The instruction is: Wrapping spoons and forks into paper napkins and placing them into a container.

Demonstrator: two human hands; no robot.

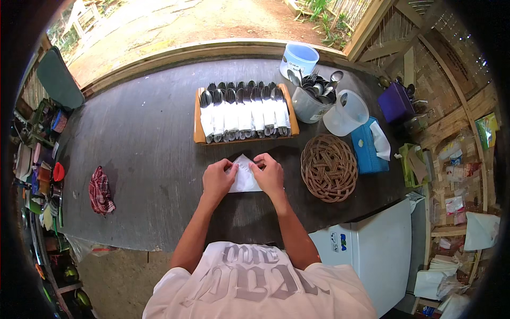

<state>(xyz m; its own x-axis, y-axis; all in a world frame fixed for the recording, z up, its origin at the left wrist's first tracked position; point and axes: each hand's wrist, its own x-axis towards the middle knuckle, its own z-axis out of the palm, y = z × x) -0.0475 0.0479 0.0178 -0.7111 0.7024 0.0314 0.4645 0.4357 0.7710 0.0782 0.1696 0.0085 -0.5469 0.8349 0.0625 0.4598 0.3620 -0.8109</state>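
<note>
A white paper napkin lies on the dark tabletop, one corner pointing away from me. My left hand pinches its left side between thumb and fingers. On the other side, my right hand has thumb and fingertips closed on the right edge near that corner. Just beyond stands a wooden tray with rows of spoon-and-fork sets, their handles wrapped in white paper. To the right of my right hand sits a woven rattan plate.
Right of the tray, a plastic tub holds loose spoons and forks, between a bluish tub and a translucent tub. A blue tissue box is beside the rattan plate. A crumpled red checked cloth lies at left. A white appliance stands below right.
</note>
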